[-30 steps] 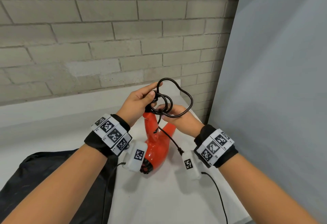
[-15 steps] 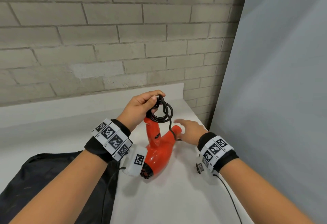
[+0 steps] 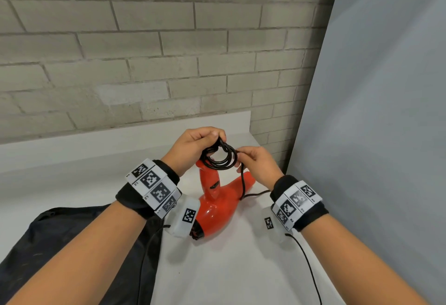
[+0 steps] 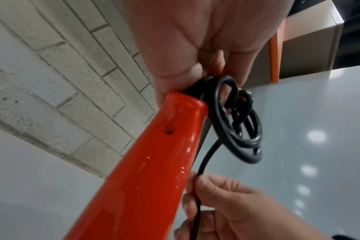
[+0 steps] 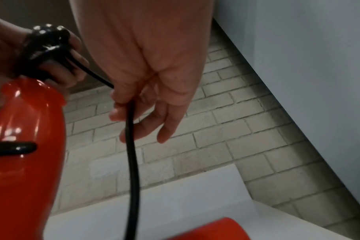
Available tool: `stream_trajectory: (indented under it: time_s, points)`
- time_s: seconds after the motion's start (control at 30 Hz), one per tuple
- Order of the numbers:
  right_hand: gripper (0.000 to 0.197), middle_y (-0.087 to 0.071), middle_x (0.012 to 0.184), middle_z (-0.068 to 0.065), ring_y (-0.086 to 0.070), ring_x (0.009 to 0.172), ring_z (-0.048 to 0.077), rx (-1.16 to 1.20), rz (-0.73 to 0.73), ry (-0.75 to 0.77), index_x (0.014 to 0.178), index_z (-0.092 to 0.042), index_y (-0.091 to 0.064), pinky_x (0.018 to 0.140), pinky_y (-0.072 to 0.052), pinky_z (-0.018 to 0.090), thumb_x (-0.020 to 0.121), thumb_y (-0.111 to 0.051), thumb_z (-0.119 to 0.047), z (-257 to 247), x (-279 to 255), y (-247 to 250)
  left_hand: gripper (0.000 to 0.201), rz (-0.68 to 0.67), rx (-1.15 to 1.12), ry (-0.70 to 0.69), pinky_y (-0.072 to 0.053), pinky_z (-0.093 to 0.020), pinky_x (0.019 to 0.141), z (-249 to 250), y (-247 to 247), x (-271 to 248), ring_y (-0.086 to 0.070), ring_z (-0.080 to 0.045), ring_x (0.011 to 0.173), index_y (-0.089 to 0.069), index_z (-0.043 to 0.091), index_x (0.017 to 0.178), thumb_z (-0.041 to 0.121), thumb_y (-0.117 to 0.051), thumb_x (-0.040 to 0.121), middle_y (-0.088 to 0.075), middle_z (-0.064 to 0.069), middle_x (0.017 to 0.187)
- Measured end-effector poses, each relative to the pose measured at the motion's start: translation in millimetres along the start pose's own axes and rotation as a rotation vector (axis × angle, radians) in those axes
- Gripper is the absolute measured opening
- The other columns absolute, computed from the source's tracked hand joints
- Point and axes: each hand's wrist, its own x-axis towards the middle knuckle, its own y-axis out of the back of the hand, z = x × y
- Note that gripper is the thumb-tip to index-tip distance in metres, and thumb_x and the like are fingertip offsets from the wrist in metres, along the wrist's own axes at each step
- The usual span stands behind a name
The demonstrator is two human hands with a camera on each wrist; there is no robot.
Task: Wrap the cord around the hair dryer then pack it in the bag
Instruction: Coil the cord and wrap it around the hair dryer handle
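Red hair dryer (image 3: 217,205) lying on the white worktop (image 3: 229,268), handle up, black bag (image 3: 72,244) just beside it at left. Left hand (image 3: 193,145) clamped on the gathered loops of cord (image 3: 220,160) at the handle top; right hand (image 3: 258,162) pinching the loose run between thumb and forefinger. To finish the coil well: keep the left grip firm so the loops cannot spring open, feed slack with light tension, lay each turn beside the last, avoid kinks near the handle, then tuck the end before bagging.
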Motion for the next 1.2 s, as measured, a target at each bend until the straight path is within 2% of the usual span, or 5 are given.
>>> stream_trajectory:
  time_s: [0.23,0.6,0.73,1.0,1.2]
  points:
    - [0.017,-0.057,0.091,-0.002,-0.050,0.074,0.000,-0.100,0.450,0.220,0.091,-0.014,-0.062,0.063,-0.037,0.000,0.091,-0.047,-0.009,-32.1,-14.1,-3.0,0.016,0.080,0.083,-0.046,-0.036,-0.007,0.052,-4.0,-2.3,3.1,-0.044,0.003,0.048,-0.059,0.019,0.080,0.006,-0.053,0.087,-0.055,0.020,0.050]
    - [0.012,-0.058,0.077,-0.001,-0.053,0.064,0.009,0.124,0.223,0.015,0.085,-0.018,-0.053,0.055,-0.043,0.007,0.083,-0.064,-0.014,-40.8,-18.9,-19.8,0.017,0.038,0.004,-0.017,-0.048,-0.011,0.055,-4.0,-4.8,4.8,-0.054,0.001,0.050,-0.057,0.018,0.090,0.004,-0.046,0.090,-0.054,0.001,0.067]
    - [0.024,-0.059,0.074,0.004,-0.057,0.073,0.020,0.173,0.217,0.015,0.072,-0.023,-0.050,0.073,-0.048,0.030,0.085,-0.053,-0.003,-43.0,-17.3,-23.8,0.019,-0.001,0.010,-0.014,-0.040,-0.011,0.050,-2.5,-3.8,6.3,-0.046,0.000,0.046,-0.058,0.016,0.091,0.002,-0.046,0.089,-0.049,-0.003,0.068]
    - [0.024,-0.058,0.073,0.006,-0.060,0.075,0.013,0.538,-0.208,-0.026,0.092,-0.003,-0.059,0.075,-0.054,0.020,0.096,-0.035,-0.002,-52.8,-19.2,3.6,0.027,-0.085,0.065,-0.002,-0.043,-0.009,0.058,-3.0,11.7,4.3,-0.048,0.000,0.053,-0.057,0.009,0.109,-0.002,-0.049,0.085,-0.057,0.000,0.071]
    - [0.025,-0.063,0.054,-0.006,-0.059,0.057,0.005,0.478,-0.133,0.055,0.071,-0.011,-0.050,0.064,-0.054,0.020,0.092,-0.044,0.001,-55.2,-20.4,6.7,0.021,-0.191,-0.022,0.043,-0.046,-0.012,0.060,0.5,14.0,1.9,-0.053,-0.001,0.057,-0.059,0.015,0.102,0.010,-0.053,0.083,-0.064,0.011,0.069]
